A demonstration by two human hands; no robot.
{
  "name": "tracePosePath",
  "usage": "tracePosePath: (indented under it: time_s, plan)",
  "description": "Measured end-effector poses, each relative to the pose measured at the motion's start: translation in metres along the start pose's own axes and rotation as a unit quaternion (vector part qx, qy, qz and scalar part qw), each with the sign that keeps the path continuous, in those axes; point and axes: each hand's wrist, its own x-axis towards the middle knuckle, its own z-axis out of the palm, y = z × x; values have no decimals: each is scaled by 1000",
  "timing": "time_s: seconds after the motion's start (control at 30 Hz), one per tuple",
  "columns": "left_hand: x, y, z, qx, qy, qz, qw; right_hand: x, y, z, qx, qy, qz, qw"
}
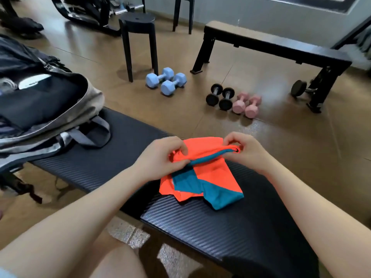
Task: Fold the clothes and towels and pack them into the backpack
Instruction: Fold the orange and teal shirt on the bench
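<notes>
An orange and teal garment (208, 175) lies partly folded on the black padded bench (96, 163). My left hand (160, 155) pinches its upper edge on the left side. At the right end of that edge, by a small black loop, my right hand (245, 149) pinches it too. The edge is lifted a little off the bench while the lower part rests flat. A grey backpack (66, 111) lies open at the left end of the bench, with dark fabric and a white item inside.
On the brown floor beyond the bench lie two blue dumbbells (166, 81), two black dumbbells (219, 96) and two pink dumbbells (248, 105). A black stool (138, 37) and a second black bench (271, 49) stand further back.
</notes>
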Motion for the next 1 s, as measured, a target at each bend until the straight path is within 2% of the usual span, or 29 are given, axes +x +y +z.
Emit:
tracePosePath:
  time_s: [0.2,0.3,0.4,0.53,0.63,0.7,0.87,0.93,1.0]
  plan:
    - [-56,27,35,106,-114,64,986,-70,16,18,-130,-49,-104,985]
    - [-73,40,44,124,-196,14,973,-99,27,37,-167,-52,-100,980]
    - [-70,54,44,114,-179,-78,974,-105,25,52,-98,34,5,995]
    - [-43,53,38,159,-70,-118,978,-86,6,65,-93,164,180,965]
    - [-16,37,37,178,-61,-96,977,-68,3,68,-43,132,332,933]
    - [4,28,39,166,-78,-102,978,-59,4,68,-18,87,360,929]
    - [60,-3,41,130,-278,-186,933,-36,3,63,12,-5,323,946]
    - [80,-13,37,89,-350,-197,912,-32,4,61,17,-2,323,946]
    - [88,-15,34,-7,-411,-205,888,-31,-1,60,28,12,320,947]
